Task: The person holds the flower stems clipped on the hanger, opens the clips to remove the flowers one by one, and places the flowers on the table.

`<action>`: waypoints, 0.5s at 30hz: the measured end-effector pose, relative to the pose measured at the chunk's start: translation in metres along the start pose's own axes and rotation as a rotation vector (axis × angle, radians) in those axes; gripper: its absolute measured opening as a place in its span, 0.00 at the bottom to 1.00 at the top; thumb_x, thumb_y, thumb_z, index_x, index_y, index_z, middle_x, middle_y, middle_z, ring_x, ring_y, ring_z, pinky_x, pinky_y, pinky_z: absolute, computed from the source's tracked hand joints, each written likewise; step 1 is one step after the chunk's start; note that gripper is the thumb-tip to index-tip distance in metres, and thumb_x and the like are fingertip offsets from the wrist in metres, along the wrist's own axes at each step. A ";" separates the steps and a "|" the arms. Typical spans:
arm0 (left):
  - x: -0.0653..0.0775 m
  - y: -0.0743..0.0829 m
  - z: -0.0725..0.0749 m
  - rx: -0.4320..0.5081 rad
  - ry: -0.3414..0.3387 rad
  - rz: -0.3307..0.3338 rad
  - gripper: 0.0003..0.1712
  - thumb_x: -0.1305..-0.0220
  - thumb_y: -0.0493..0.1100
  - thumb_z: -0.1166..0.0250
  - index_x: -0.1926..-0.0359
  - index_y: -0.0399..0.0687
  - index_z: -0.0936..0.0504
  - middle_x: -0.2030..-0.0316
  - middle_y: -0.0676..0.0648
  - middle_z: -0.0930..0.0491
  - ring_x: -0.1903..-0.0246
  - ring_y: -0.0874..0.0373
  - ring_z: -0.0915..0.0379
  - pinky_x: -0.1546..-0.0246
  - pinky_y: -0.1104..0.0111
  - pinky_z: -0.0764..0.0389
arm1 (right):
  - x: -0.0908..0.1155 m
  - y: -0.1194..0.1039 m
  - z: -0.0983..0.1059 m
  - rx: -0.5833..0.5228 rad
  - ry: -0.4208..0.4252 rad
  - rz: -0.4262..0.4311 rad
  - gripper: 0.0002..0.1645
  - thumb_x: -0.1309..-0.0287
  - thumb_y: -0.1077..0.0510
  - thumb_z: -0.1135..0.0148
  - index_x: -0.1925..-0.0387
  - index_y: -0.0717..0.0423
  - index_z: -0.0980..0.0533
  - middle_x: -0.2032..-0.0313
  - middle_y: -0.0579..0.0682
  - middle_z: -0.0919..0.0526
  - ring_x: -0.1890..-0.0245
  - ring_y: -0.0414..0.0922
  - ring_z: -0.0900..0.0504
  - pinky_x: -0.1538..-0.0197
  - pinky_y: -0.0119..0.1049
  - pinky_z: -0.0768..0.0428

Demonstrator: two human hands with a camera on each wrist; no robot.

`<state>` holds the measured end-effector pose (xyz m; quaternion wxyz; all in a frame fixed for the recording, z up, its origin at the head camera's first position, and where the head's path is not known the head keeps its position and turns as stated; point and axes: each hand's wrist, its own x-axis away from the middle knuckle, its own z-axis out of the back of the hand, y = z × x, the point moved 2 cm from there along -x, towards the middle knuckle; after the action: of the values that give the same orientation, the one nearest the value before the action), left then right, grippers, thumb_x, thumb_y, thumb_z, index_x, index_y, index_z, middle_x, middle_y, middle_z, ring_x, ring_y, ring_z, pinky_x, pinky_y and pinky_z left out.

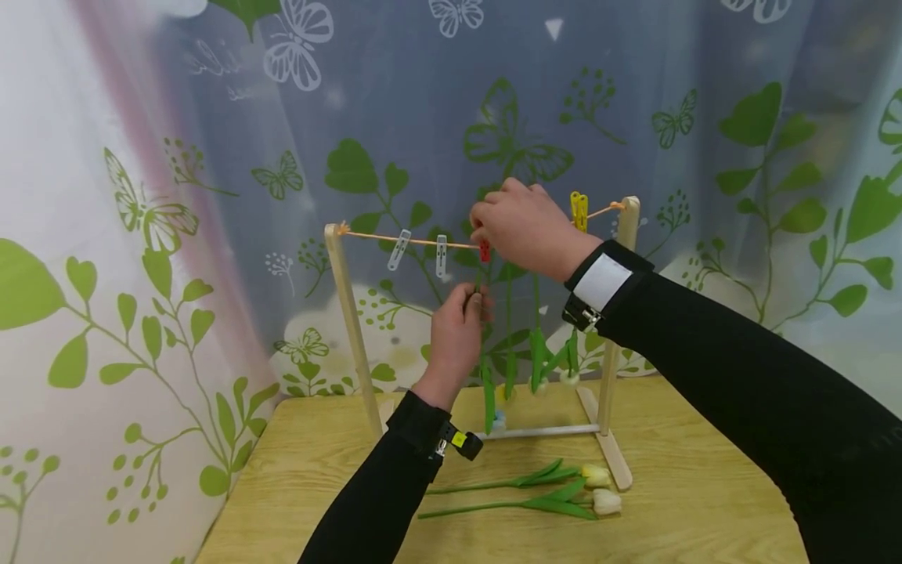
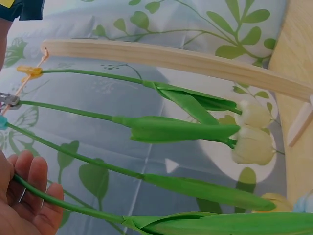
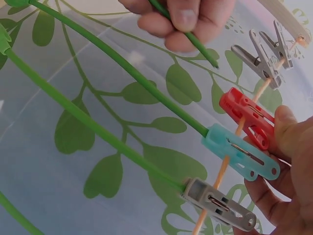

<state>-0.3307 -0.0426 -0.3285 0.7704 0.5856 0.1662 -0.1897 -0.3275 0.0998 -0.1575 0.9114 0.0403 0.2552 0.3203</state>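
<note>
My left hand (image 1: 458,329) pinches the green stem (image 2: 73,208) of an artificial tulip hanging head down; a pale blue bloom (image 1: 499,419) shows at its lower end. In the right wrist view the stem's cut tip stands just short of a red clothespin (image 3: 247,117). That clothespin sits on an orange cord (image 3: 222,171), and my right hand (image 1: 524,227) pinches its handle end between thumb and fingers. Beside it a teal clothespin (image 3: 239,152) grips another stem, then a grey clothespin (image 3: 217,203) holds one more. A yellow clothespin (image 1: 579,210) holds the tulip farthest right.
A wooden frame (image 1: 350,329) carries the cord between two posts. Two grey clothespins (image 1: 441,256) sit on the cord's left part. On the table (image 1: 705,470) lie a yellow tulip (image 1: 595,475) and a white tulip (image 1: 606,502). A patterned curtain hangs behind.
</note>
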 end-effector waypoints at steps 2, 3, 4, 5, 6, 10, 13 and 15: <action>0.003 -0.003 0.000 0.001 -0.003 0.001 0.17 0.08 0.46 0.52 0.34 0.49 0.21 0.45 0.41 0.15 0.48 0.44 0.14 0.44 0.56 0.08 | 0.001 0.001 -0.001 -0.001 -0.001 -0.005 0.14 0.19 0.47 0.36 0.47 0.51 0.14 0.53 0.52 0.10 0.53 0.57 0.22 0.57 0.49 0.23; 0.004 -0.004 0.000 0.005 -0.006 -0.002 0.17 0.08 0.46 0.52 0.34 0.49 0.21 0.44 0.40 0.15 0.48 0.43 0.14 0.43 0.54 0.08 | 0.002 0.002 -0.002 -0.002 0.000 -0.007 0.14 0.19 0.47 0.36 0.47 0.51 0.14 0.53 0.52 0.10 0.53 0.57 0.22 0.57 0.49 0.23; 0.005 -0.005 0.000 0.011 -0.008 -0.005 0.17 0.08 0.45 0.52 0.34 0.48 0.21 0.44 0.40 0.15 0.47 0.43 0.15 0.42 0.52 0.08 | 0.002 0.002 -0.002 -0.002 0.001 -0.009 0.14 0.19 0.47 0.36 0.46 0.51 0.14 0.52 0.52 0.10 0.52 0.57 0.22 0.57 0.49 0.23; 0.006 -0.005 0.000 0.014 -0.010 -0.009 0.17 0.08 0.45 0.52 0.34 0.48 0.21 0.44 0.39 0.15 0.48 0.42 0.15 0.41 0.51 0.08 | 0.002 0.003 -0.003 -0.003 0.001 -0.012 0.15 0.19 0.47 0.36 0.46 0.51 0.14 0.51 0.53 0.10 0.52 0.57 0.22 0.56 0.50 0.22; 0.006 -0.007 0.000 0.014 -0.014 -0.007 0.16 0.08 0.45 0.53 0.34 0.49 0.22 0.44 0.40 0.16 0.47 0.43 0.15 0.40 0.50 0.09 | 0.002 0.004 -0.003 -0.007 -0.001 -0.016 0.15 0.19 0.46 0.36 0.45 0.50 0.14 0.51 0.52 0.10 0.51 0.57 0.22 0.55 0.50 0.22; 0.010 -0.012 0.001 0.017 -0.031 0.012 0.17 0.07 0.47 0.54 0.33 0.52 0.23 0.42 0.43 0.16 0.46 0.46 0.16 0.37 0.51 0.10 | 0.001 0.005 -0.004 -0.022 -0.015 -0.022 0.16 0.19 0.45 0.36 0.43 0.49 0.14 0.47 0.53 0.11 0.49 0.57 0.21 0.51 0.54 0.19; 0.012 -0.016 0.001 0.003 -0.037 0.028 0.17 0.07 0.48 0.54 0.32 0.53 0.24 0.41 0.45 0.16 0.46 0.49 0.16 0.36 0.57 0.11 | 0.001 0.005 -0.003 -0.035 -0.027 -0.025 0.17 0.19 0.45 0.37 0.41 0.49 0.14 0.45 0.53 0.11 0.47 0.57 0.20 0.49 0.56 0.18; 0.014 -0.018 0.001 -0.006 -0.037 0.033 0.17 0.07 0.48 0.54 0.31 0.53 0.24 0.41 0.45 0.16 0.45 0.50 0.16 0.37 0.60 0.11 | 0.002 0.006 -0.002 -0.038 -0.030 -0.029 0.19 0.18 0.45 0.38 0.39 0.50 0.15 0.44 0.53 0.11 0.46 0.58 0.20 0.49 0.57 0.17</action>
<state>-0.3275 -0.0489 -0.3498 0.7780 0.5824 0.1427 -0.1875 -0.3308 0.1051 -0.1589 0.9202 0.0243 0.2359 0.3113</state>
